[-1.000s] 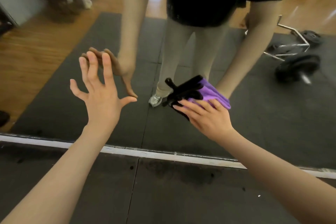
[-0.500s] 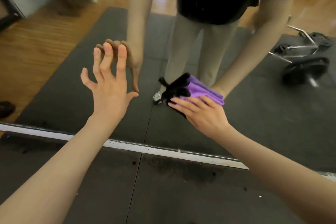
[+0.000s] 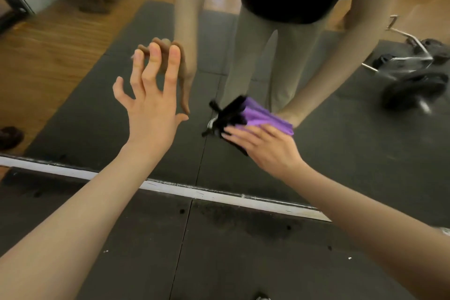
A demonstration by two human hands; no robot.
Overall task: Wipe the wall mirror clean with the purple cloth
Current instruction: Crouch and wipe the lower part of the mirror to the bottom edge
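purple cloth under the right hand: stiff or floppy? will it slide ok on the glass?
Probably floppy: the purple cloth bunches into soft folds under the right hand. Likely light, since flat fingers alone pin it to the upright mirror. It should glide easily on the smooth glass, though it may bunch further when pushed.

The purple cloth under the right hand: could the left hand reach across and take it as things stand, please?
Probably yes. The left hand is open with its fingers at the mirror, holding nothing, and only bare glass lies between it and the purple cloth. The right hand presses on the cloth, though, so it would have to let go.
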